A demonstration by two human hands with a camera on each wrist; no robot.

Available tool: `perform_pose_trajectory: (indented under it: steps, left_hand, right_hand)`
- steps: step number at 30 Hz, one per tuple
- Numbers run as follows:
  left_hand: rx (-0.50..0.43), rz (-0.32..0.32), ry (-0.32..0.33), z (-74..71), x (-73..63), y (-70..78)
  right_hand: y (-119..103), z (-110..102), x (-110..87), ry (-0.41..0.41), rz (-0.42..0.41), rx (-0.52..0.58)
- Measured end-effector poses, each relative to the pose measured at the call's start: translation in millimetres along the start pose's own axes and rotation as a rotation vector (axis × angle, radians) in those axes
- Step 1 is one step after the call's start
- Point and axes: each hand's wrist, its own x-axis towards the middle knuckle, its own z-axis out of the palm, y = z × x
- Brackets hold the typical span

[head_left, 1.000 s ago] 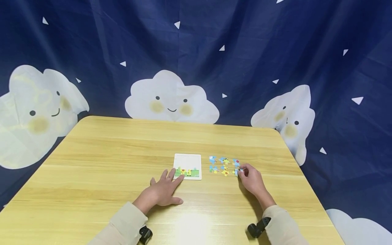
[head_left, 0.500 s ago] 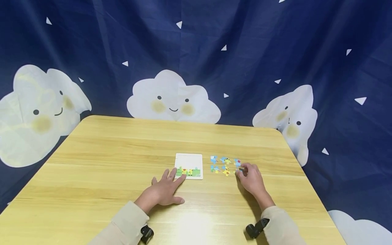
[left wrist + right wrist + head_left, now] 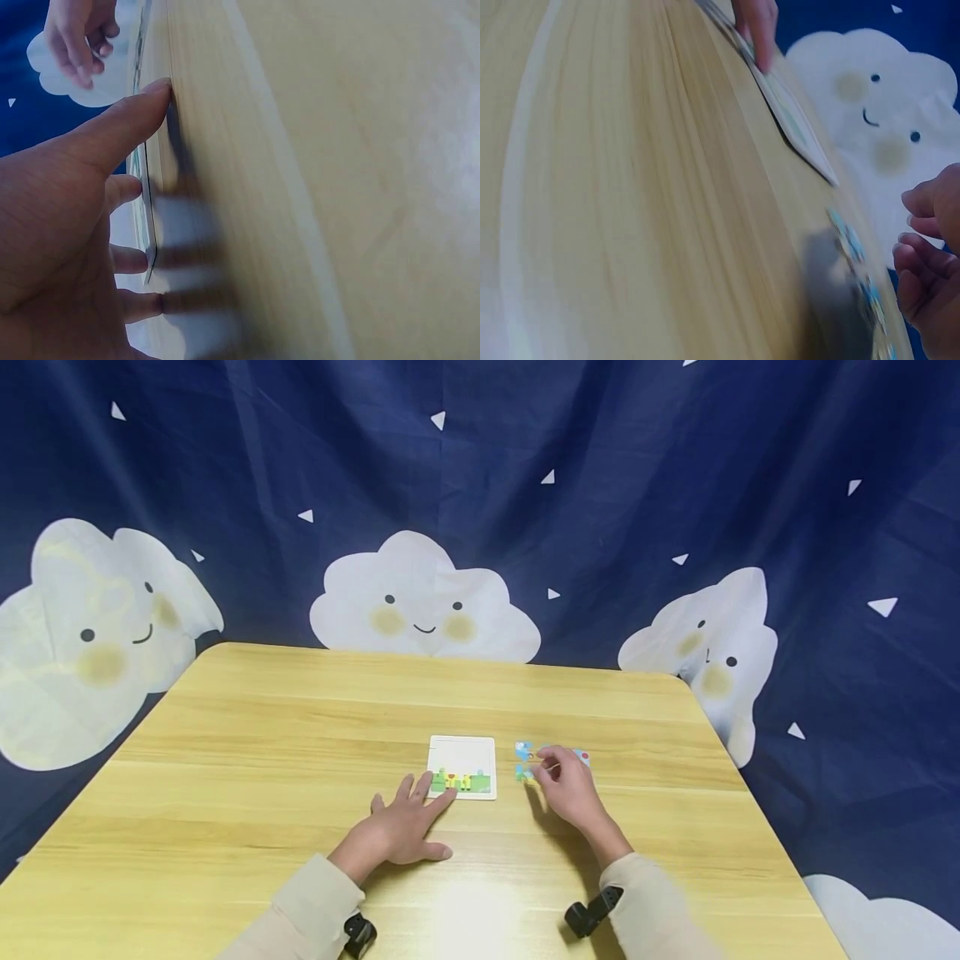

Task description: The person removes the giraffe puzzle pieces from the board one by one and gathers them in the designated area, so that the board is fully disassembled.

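In the head view, a white tray [image 3: 461, 752] lies flat on the wooden table [image 3: 300, 718], with a strip of joined puzzle pieces [image 3: 476, 783], green with yellow and red, along its near side and bare white above. The left hand [image 3: 405, 827] rests with spread, straight fingers at the tray's near-left corner, covering part of it and gripping nothing. Loose puzzle pieces [image 3: 522, 750] lie just right of the tray; the right hand [image 3: 566, 789] hangs over them, hiding several, its thumb and forefinger curled with a narrow gap. A black device sits at each cuff [image 3: 318, 893], and a blue cloth [image 3: 600, 460] with clouds hangs behind. In the left wrist view, the tray shows edge-on behind the left hand's spread fingers, so its contents are hard to read. In the right wrist view, the loose pieces run blurred beyond the tray's corner, near the right hand's bent fingers; I cannot tell whether they pinch a piece.
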Motion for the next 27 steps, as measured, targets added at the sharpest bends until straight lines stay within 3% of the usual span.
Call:
perform_pose_trajectory:
  steps: [11, 27]
  left_hand:
    - [0.017, 0.003, 0.004, 0.4, 0.5, -0.6]
    - [0.039, 0.009, 0.001, -0.5, 1.2, -0.9]
  right_hand:
    - [-25, 33, 13.0, -0.119, -0.129, -0.005]
    - [-49, 66, 27.6, -0.264, -0.222, -0.055]
